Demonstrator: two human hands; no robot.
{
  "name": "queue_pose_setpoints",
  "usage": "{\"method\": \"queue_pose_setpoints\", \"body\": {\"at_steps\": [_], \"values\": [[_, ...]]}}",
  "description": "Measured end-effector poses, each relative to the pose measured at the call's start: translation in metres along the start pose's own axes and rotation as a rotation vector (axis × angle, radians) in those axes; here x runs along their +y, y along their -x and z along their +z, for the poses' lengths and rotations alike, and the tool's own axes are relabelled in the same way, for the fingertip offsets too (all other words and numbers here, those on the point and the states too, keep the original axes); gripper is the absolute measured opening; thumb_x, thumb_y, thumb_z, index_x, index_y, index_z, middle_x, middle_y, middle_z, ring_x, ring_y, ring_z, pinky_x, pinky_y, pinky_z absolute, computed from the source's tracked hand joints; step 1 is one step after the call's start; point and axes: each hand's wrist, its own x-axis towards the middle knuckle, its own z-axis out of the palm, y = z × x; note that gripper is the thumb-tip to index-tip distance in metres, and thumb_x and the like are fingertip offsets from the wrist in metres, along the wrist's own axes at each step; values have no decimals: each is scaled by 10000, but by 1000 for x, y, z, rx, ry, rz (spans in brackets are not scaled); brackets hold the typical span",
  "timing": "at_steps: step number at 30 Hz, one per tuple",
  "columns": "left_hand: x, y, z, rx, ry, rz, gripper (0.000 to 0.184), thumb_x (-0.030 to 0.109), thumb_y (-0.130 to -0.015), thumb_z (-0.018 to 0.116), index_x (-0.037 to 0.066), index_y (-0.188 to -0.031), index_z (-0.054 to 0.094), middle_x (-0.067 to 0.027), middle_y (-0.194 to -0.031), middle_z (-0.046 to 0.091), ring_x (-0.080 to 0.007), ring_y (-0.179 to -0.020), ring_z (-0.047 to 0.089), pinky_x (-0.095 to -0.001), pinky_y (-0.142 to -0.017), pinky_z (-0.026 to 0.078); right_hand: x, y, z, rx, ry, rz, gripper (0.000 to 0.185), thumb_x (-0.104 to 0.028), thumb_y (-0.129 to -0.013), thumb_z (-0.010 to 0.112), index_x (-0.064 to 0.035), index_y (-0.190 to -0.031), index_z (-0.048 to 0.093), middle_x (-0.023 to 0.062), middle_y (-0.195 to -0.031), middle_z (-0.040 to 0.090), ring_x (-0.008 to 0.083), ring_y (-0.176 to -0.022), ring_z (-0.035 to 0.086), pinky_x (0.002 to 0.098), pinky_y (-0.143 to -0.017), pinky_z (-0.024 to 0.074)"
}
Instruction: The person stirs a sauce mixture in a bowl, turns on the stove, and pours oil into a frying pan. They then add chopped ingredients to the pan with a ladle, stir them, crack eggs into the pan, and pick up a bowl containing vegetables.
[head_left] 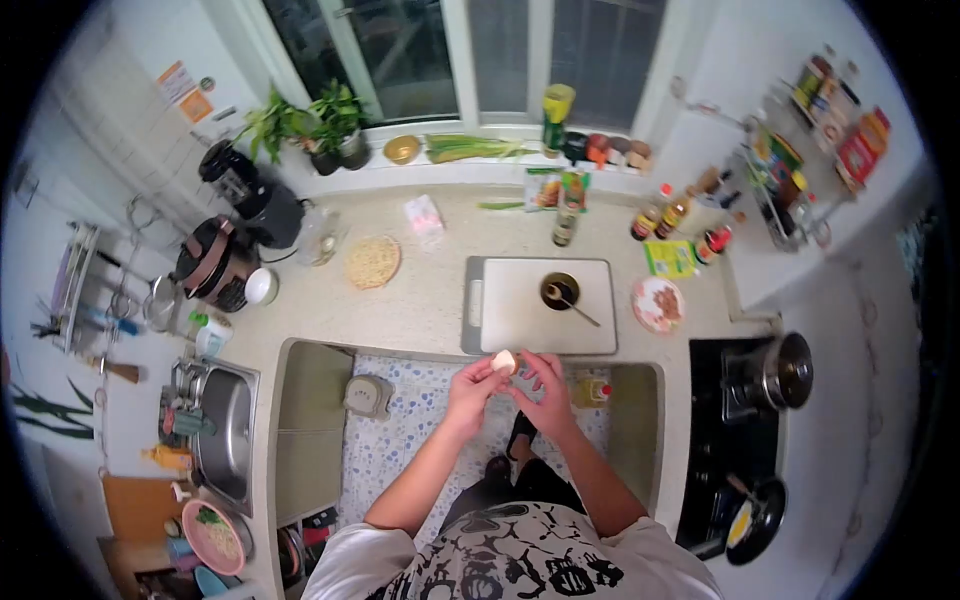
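Observation:
A small pale, whitish item (504, 362) with a brownish edge is held up between my two hands, just in front of the counter edge. My left hand (474, 389) is closed on it with the fingertips. My right hand (545, 384) has its fingers bent beside it; whether they grip it is hard to make out. Beyond my hands a white cutting board (520, 325) with a grey end lies on the counter. On the board stands a small dark bowl (548, 293) with a spoon (583, 314) in it. To the right is a plate (660, 320) with brownish food.
A flat round noodle-like cake (373, 262) lies on the counter at left. Sauce bottles (672, 214) stand at right. The sink (225, 430) is far left. On the right, the stove (735, 440) carries a pot (787, 371) and a pan (757, 522) holding something yellow.

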Motion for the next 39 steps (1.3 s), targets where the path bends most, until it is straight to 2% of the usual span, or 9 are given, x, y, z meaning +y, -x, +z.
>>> {"method": "queue_pose_setpoints", "body": {"at_steps": [11, 14, 21, 25, 29, 32, 35, 38, 39], "values": [[102, -78, -125, 352, 356, 182, 162, 54, -975, 610, -4, -1125, 631, -81, -944, 704, -125, -799, 695, -206, -722, 600, 40, -105, 73, -460, -227, 141, 443, -41, -858, 735, -84, -1287, 635, 28, -857, 674, 139, -772, 612, 266, -666, 490], [135, -90, -173, 461, 383, 261, 192, 67, -978, 613, -15, -1151, 621, -99, -994, 702, -129, -805, 694, -207, -740, 605, 45, -123, 95, -614, -133, 183, 450, -39, -852, 761, -74, -1281, 629, 39, -923, 660, 89, -813, 586, 268, -684, 495], [211, -140, -312, 639, 309, 340, 238, 69, -961, 638, -19, -1180, 615, -114, -1022, 697, -144, -823, 698, -217, -764, 610, 45, -199, 191, -641, 18, -69, 461, -257, -874, 772, -94, -1278, 620, 138, -1096, 660, 267, -901, 659, 366, -783, 536], [258, -197, -394, 660, 216, 357, 238, 65, -941, 662, -21, -1158, 615, -108, -1001, 700, -139, -798, 691, -217, -687, 592, 40, -279, 266, -606, 99, -103, 436, -266, -890, 755, -88, -1264, 618, 145, -1121, 644, 264, -917, 654, 368, -795, 537], [305, -268, -440, 793, 31, 331, 249, 98, -921, 698, 9, -1149, 648, -66, -955, 702, -115, -797, 679, -241, -695, 577, 53, -367, 364, -559, 89, -64, 443, -251, -895, 743, -59, -1270, 606, 147, -1126, 651, 255, -905, 653, 368, -807, 538], [307, -329, -482, 771, -245, 340, 346, 168, -904, 716, 30, -1217, 666, -92, -1042, 727, -174, -878, 704, -325, -802, 580, 52, -424, 440, -488, 137, -50, 438, -267, -896, 728, -61, -1266, 616, 137, -1083, 668, 236, -881, 660, 362, -805, 538], [308, -354, -488, 706, -1024, 254, 484, 271, -885, 715, 47, -1308, 643, -155, -1134, 726, -234, -984, 711, -357, -894, 546, 43, -471, 504, -484, 202, 6, 478, -313, -900, 710, -35, -1275, 605, 177, -1146, 650, 300, -969, 661, 397, -858, 534], [287, -385, -526, 963, -1277, 521, 647, 466, -835, 701, 72, -1343, 630, -231, -1216, 675, -399, -1091, 653, -439, -997, 493, 51, -493, 559, -463, 332, 3, 511, -329, -889, 713, -20, -1281, 602, 214, -1222, 626, 372, -1066, 646, 443, -899, 528], [285, -390, -534, 975, -1248, 443, 605, 423, -855, 691, 63, -1337, 631, -214, -1174, 696, -347, -1050, 675, -400, -947, 508, 53, -496, 572, -447, 417, 12, 512, -332, -885, 714, -31, -1286, 609, 206, -1207, 641, 369, -1056, 655, 444, -900, 528]]}}
